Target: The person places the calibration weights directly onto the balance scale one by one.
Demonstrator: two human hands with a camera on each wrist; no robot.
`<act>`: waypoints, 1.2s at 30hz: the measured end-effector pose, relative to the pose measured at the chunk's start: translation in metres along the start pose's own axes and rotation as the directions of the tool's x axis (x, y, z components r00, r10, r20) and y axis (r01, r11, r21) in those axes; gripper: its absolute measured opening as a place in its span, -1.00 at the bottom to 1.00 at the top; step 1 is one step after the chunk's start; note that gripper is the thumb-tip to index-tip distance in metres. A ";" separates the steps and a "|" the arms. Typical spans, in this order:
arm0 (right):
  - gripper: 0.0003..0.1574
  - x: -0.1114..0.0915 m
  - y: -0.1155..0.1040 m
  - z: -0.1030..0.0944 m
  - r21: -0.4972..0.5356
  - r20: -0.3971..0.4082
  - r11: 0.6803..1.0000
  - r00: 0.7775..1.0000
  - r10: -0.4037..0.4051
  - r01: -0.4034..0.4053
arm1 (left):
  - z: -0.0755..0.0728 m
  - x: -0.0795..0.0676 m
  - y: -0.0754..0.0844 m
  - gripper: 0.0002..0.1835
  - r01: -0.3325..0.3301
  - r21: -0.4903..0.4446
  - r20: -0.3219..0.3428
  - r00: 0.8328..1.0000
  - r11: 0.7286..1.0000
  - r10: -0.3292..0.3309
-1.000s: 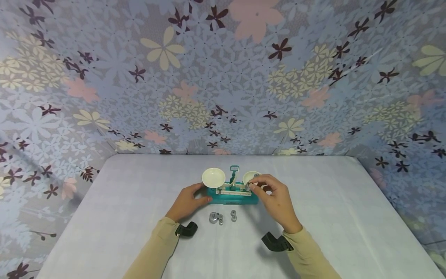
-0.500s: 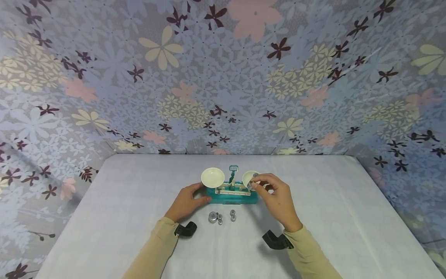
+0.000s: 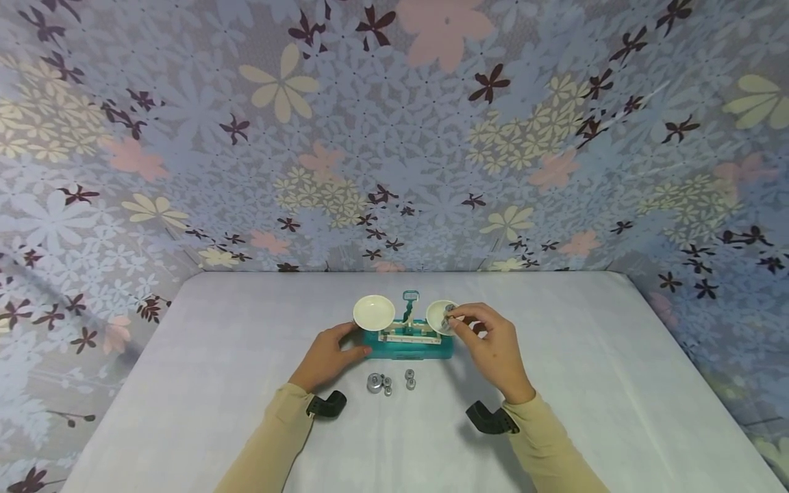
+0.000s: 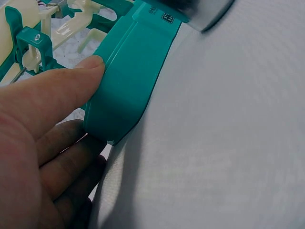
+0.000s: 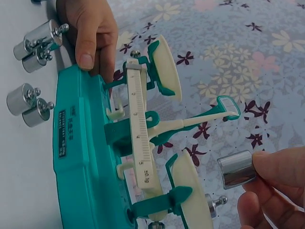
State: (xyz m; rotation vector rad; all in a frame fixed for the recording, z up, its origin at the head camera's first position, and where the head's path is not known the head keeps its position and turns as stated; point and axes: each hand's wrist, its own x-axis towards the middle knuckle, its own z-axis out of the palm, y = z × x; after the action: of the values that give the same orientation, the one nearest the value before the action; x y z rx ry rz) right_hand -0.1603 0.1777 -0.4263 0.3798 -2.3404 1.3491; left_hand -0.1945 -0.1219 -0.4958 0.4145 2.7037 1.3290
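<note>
A green balance scale (image 3: 409,350) with two cream pans stands on the table. My left hand (image 3: 329,357) grips its left end, thumb (image 4: 71,86) on the green base and fingers around the end. My right hand (image 3: 493,342) pinches a shiny cylindrical metal weight (image 5: 237,170) between thumb and fingertips, over the right pan (image 5: 189,191). Another metal weight (image 5: 218,201), with a knob on top, sits in that pan, partly hidden by its rim in the right wrist view. The left pan (image 3: 374,313) holds nothing.
In front of the scale, several knobbed metal weights stand in two groups, the large one (image 3: 374,383) at left and a pair (image 3: 410,383) at right. A pale cloth covers the table (image 3: 585,383). Behind it rises a flower-patterned backdrop (image 3: 431,226).
My right hand has carried the pinched weight a little right and away from me, from the pan's near-left edge to over the pan. The left hand stays on the scale's end.
</note>
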 end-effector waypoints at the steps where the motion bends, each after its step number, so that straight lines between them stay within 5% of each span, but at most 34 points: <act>1: -0.91 0.000 0.001 0.000 -0.005 -0.004 1.000 1.000 -0.002 0.002 | 0.000 0.000 0.000 -0.28 0.000 0.001 0.000 1.000 1.000 0.000; 36: -0.88 0.001 0.017 -0.001 -0.116 -0.033 0.993 0.999 -0.011 0.007 | 0.000 -0.001 0.002 -0.31 0.024 -0.024 0.002 1.000 0.999 -0.024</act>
State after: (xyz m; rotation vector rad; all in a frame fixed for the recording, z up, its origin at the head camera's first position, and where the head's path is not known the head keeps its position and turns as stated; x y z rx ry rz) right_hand -0.1680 0.1869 -0.4388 0.3292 -2.3724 1.1999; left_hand -0.1932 -0.1213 -0.4946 0.3790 2.6799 1.3534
